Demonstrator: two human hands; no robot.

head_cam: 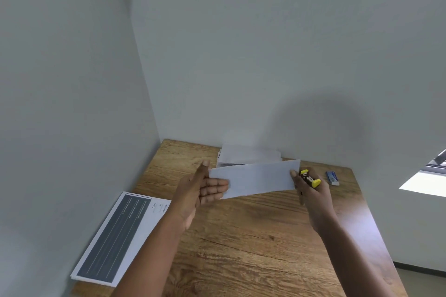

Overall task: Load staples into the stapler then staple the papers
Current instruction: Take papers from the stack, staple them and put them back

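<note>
We hold paper (255, 179) above worktop (253, 236): left grip (205, 190) pinching left end; right grip (311, 190) pinching right end, also clasping stapler (310, 178).

Two forearms entered from the bottom of the frame, one from the lower centre-left and one from the lower right. Both were bare as far as the frame showed; no sleeve, cuff, watch or bracelet was visible on either. The left hand (204, 189) and the right hand (310, 194) wore no gloves, and no rings showed on the visible fingers. The fingernails looked short and unpainted, though blur hid finer detail.
</note>
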